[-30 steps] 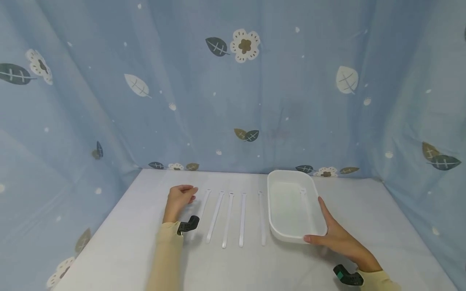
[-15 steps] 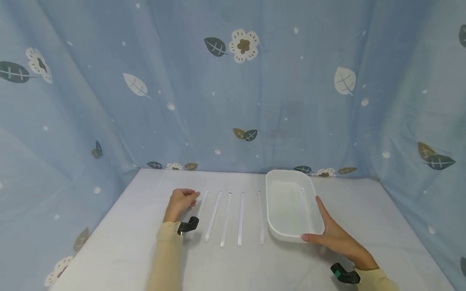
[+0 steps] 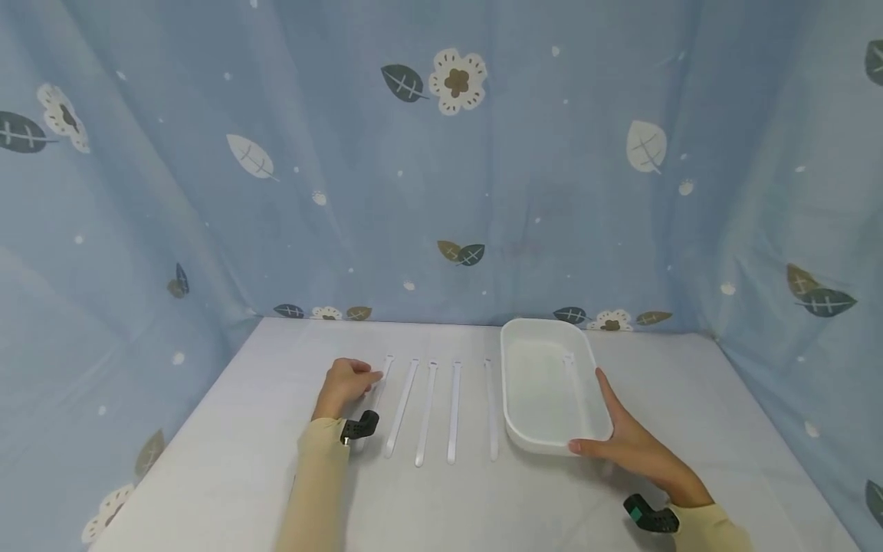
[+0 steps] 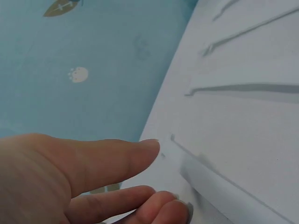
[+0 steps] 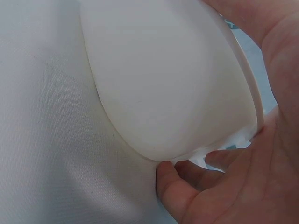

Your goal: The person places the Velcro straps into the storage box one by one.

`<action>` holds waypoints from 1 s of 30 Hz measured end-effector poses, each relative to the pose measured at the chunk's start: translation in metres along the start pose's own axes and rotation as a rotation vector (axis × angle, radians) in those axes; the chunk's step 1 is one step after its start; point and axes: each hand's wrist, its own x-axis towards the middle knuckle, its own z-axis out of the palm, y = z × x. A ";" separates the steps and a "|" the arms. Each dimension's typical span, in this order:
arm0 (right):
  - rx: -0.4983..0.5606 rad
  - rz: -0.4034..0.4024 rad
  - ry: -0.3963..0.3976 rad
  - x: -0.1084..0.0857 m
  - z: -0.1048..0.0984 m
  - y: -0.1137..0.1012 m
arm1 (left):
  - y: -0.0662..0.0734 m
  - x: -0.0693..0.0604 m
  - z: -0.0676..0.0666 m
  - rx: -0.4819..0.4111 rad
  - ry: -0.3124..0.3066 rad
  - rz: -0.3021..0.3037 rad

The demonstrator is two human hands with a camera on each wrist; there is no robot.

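Several thin white flat strips, each with a small wider head at its far end, lie roughly side by side in the head view, such as the middle strip (image 3: 425, 414). My left hand (image 3: 347, 383) is over the leftmost strip (image 3: 384, 376) and partly hides it. In the left wrist view, thumb and fingers stand apart close to this strip's head, with nothing between them. My right hand (image 3: 631, 441) grips the near right corner of a white plastic basin (image 3: 534, 446), thumb at the near rim and fingers along the right side. Inside the basin lies another strip (image 3: 572, 379).
A white cloth covers the table (image 3: 228, 460). Close behind it hangs a blue patterned curtain (image 3: 345, 230), which also closes in the left and right sides. The basin stands near the back edge, right of the strips.
My left hand has shifted slightly right and toward me, nearer the leftmost strip. My right hand keeps its hold on the basin. The whole view has drifted a little.
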 end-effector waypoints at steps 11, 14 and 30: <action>-0.007 -0.031 0.016 0.002 0.002 0.001 | 0.001 -0.001 0.006 0.068 0.022 0.022; -0.004 -0.033 0.018 0.001 0.002 0.003 | 0.001 -0.001 0.009 0.074 0.030 0.024; 0.012 -0.054 0.017 0.001 0.002 0.003 | 0.005 -0.002 0.014 0.125 0.048 0.020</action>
